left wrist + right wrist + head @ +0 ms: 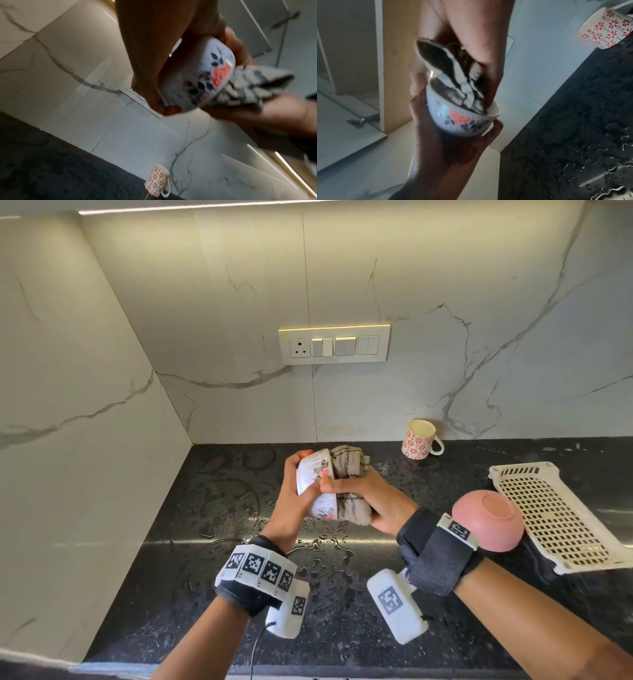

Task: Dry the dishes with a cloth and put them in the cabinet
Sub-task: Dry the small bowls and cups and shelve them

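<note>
**Floral bowl being wiped out above a wet counter**

Nearest the camera were the two forearms with their tagged wrist bands, raised over the front edge of the black countertop (144,594), which was beaded with water. Just beyond them the left hand (291,505) cupped the floral bowl (317,484) on its side, fingers curled round its base and wall. The right hand (366,501) gripped a bunched striped cloth (349,470), stuffed into the bowl's mouth, thumb pressed against the bowl's outer wall. Both were held in the air over the middle of the counter, touching nothing else.

To the right, near the front edge, a pink bowl (489,522) lay upside down just beside a white perforated tray (555,515). Farther back, by the rear edge against the marble wall, a flowered mug (419,444) stood inverted.

The step in hand looked to be drying the bowl's inside. Next would probably come turning the bowl against the cloth to wipe its outside, then carrying it to the cabinet, which the head view did not show. A wet glazed bowl could slip, so the left grip needed firmness.
</note>
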{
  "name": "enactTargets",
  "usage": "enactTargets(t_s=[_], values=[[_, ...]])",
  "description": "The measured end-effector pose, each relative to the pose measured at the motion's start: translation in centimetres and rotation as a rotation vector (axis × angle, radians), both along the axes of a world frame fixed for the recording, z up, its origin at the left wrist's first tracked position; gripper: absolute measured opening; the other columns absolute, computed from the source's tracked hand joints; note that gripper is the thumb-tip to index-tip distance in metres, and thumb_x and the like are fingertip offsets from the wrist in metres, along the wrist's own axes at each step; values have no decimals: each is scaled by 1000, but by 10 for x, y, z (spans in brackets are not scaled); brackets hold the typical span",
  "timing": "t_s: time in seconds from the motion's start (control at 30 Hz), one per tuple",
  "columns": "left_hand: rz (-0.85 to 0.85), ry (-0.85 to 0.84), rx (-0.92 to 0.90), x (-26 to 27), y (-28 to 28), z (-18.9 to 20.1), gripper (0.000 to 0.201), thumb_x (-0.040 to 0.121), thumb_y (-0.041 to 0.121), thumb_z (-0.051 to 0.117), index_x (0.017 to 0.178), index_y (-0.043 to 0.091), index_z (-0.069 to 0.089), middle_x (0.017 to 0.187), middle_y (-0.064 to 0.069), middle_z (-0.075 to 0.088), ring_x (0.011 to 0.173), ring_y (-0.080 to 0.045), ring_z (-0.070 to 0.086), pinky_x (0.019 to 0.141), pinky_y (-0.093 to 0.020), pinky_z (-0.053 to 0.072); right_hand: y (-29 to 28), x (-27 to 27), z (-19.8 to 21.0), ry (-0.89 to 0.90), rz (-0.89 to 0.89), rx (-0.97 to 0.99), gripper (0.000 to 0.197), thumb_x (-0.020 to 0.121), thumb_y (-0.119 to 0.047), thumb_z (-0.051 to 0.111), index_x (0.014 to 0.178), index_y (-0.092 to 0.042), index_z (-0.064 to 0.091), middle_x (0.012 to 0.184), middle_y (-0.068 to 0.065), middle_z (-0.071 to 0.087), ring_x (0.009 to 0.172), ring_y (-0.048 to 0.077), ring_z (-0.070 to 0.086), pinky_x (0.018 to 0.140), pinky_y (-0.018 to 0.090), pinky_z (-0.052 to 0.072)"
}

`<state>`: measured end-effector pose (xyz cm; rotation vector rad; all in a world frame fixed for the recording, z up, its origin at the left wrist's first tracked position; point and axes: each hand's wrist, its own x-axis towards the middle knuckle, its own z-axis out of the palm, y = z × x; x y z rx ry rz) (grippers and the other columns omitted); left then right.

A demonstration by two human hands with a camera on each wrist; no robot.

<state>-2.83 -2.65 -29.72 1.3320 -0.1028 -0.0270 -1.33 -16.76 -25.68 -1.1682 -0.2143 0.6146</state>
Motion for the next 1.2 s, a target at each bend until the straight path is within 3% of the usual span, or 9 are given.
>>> enactTargets(t_s=[0.2,0.37,0.5,0.63,0.83,0.97,1.03,1.1,1.2], values=[[-323,237,-139,0,39,8,94,56,47,82,136,23,37,132,-5,54,115,-30,57,82,-51,51,-22,11,-6,-2,152,-21,48,50,-12,78,97,-15,67,91,4,71,89,19,65,73,33,56],[-263,233,32,-4,49,6,82,43,48,89,101,0,57,88,-9,69,77,-22,68,60,-32,57,-36,31,-2,-83,22,-238,46,58,7,77,101,-3,65,95,10,70,94,26,65,80,40,54],[-186,241,47,-10,43,-5,44,72,23,71,109,1,59,97,-15,66,85,-29,65,77,-52,55,-44,37,-3,-394,-357,-547,37,71,12,69,104,-5,65,103,12,68,96,20,63,95,43,49],[-139,191,52,-14,32,-5,34,75,18,63,109,12,59,93,-8,66,83,-25,63,74,-41,52,-29,11,-12,-738,-347,-619,48,82,3,63,127,-9,53,122,3,61,110,13,59,91,18,48],[-189,105,99,-19,23,-12,43,87,-10,49,127,7,48,117,-15,62,104,-21,61,85,-31,53,-9,-1,-63,-1340,-131,-844,86,70,-7,76,141,-23,30,151,10,25,142,18,18,112,46,25],[-211,88,117,-24,26,-14,43,80,1,60,122,2,50,115,-13,64,103,-21,61,90,-35,51,-4,7,-61,-1063,-82,-598,81,76,5,66,140,-34,34,154,-1,23,145,14,13,117,35,19],[-223,88,109,-26,27,-14,43,77,3,61,119,-1,50,113,-16,64,101,-23,61,90,-38,50,-1,11,-52,-829,-76,-469,75,76,12,58,134,-32,43,147,-5,38,140,12,28,115,32,26],[-232,67,87,-30,28,-16,44,76,0,62,119,-2,50,110,-13,65,99,-21,61,86,-33,51,1,13,-43,-518,-68,-334,62,71,10,53,117,-31,58,119,-8,62,114,9,56,97,30,47],[-260,54,46,-34,27,-20,51,75,-6,61,124,2,49,115,-13,63,104,-21,60,86,-29,49,3,14,-38,-214,-79,-155,36,58,-14,57,90,-22,69,79,-5,70,77,15,62,70,29,49]])
